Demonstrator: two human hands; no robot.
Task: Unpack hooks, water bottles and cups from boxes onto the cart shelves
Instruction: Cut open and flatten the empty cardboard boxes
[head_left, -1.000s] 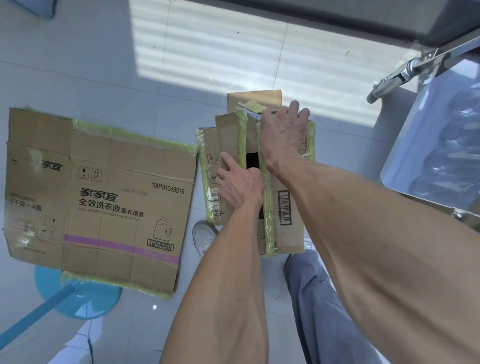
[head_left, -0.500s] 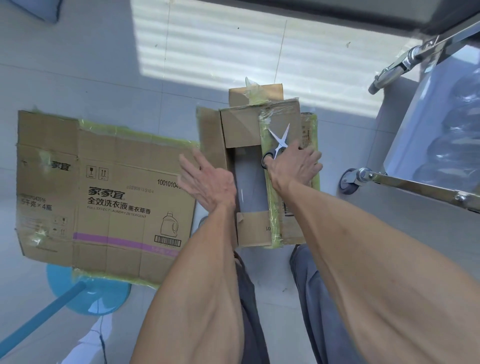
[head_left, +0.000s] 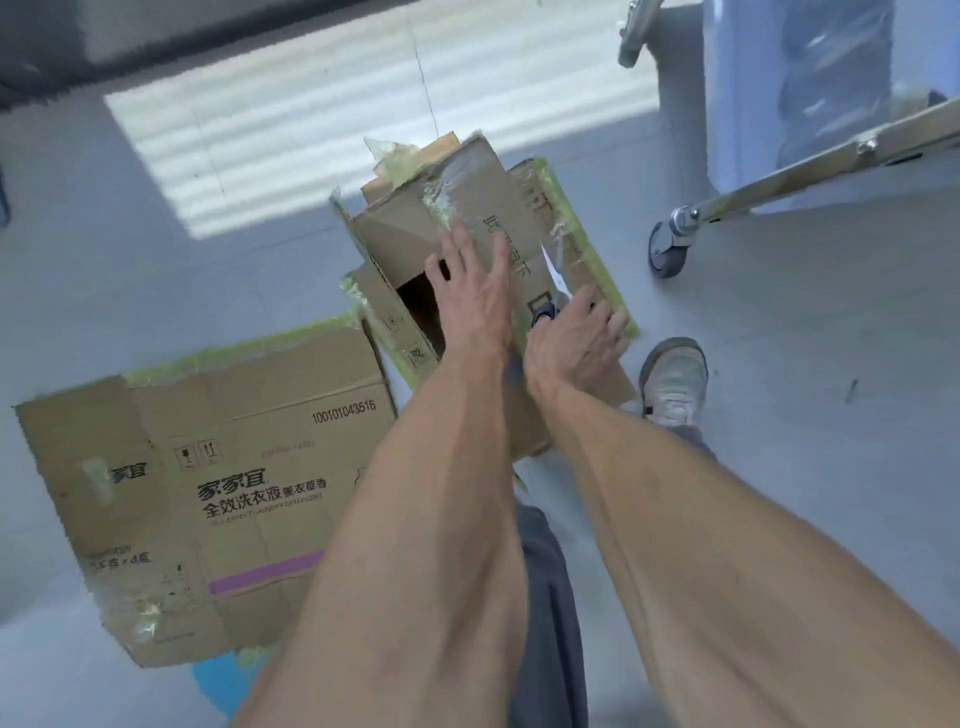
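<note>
The box (head_left: 467, 270) stands on the floor (head_left: 779, 364) just ahead of the person's feet, its top flaps partly parted over a dark opening at the left. The left hand (head_left: 475, 291) lies flat, fingers straight, on the right flap beside that gap. The right hand (head_left: 576, 338) grips scissors (head_left: 553, 291), blades pointing away along the flap. The cart (head_left: 810, 171) waits to the right.

Grey tiled floor (head_left: 779, 364): taped box (head_left: 498, 218), flattened carton (head_left: 208, 467) beside it, cart caster (head_left: 667, 252).
</note>
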